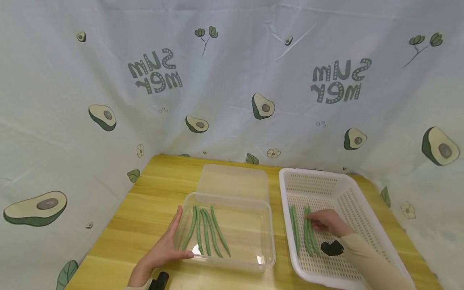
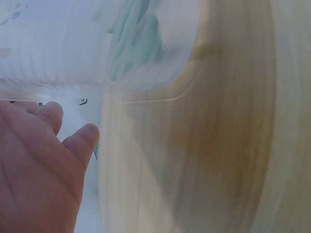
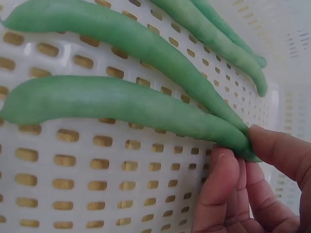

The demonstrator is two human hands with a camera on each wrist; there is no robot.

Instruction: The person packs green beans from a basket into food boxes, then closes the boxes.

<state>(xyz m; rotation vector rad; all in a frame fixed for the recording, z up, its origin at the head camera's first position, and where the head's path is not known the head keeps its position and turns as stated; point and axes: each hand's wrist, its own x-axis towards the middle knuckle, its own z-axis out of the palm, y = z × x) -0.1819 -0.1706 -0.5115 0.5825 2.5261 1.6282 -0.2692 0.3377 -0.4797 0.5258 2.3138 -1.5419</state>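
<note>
My left hand (image 1: 164, 246) rests against the left end of a clear plastic box (image 1: 246, 264), fingers along its side and thumb at the front rim. Inside the box several green beans (image 1: 206, 233) lie side by side in its left half. My right hand (image 1: 329, 222) is in a white perforated basket (image 1: 290, 264), pinching the end of a green bean (image 3: 116, 99). A second bean (image 3: 141, 41) touches it near the fingertips, and whether it too is gripped I cannot tell. Two more beans (image 1: 295, 229) lie along the basket's left wall.
A flat translucent lid (image 1: 233, 177) lies behind the box on the wood-patterned table (image 1: 119, 241). White cloth (image 1: 224, 80) with avocado prints hangs behind and at both sides. A black wrist strap (image 1: 331, 248) shows by the right hand.
</note>
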